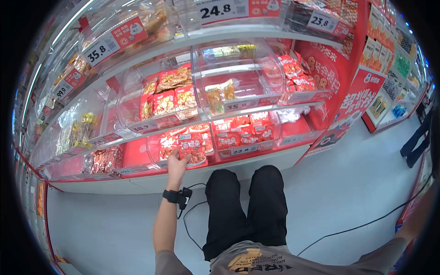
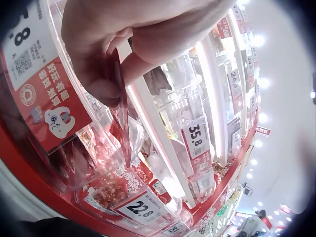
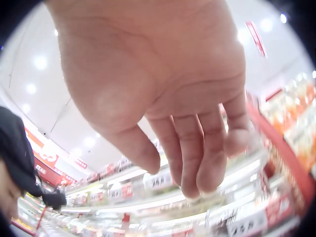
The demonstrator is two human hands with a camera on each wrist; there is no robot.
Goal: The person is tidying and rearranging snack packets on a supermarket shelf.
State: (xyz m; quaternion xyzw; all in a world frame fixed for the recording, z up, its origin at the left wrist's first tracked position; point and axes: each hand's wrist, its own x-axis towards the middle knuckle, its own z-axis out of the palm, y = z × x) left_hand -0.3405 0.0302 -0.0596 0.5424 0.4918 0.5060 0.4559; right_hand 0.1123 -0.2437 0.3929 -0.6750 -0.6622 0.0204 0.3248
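The left hand [image 1: 178, 168] pinches the edge of a red snack packet [image 1: 191, 145] over a clear bin in the bottom shelf row. In the left wrist view the packet [image 2: 121, 108] is seen edge-on between the thumb and fingers of the left hand [image 2: 143, 34]. More red packets lie in the bin beneath and beside it. The right hand [image 3: 158, 84] shows in the right wrist view with its fingers loosely bent and nothing in them; in the head view only the right forearm is seen, at the right edge.
Red packets [image 1: 176, 98] fill a bin one row up. Brown packets [image 1: 220, 94] stand in the bin beside them. A black cable [image 1: 353, 228] crosses the floor. The person's knees are close to the shelf base [image 1: 197, 173]. Someone's legs [image 1: 416, 144] show at far right.
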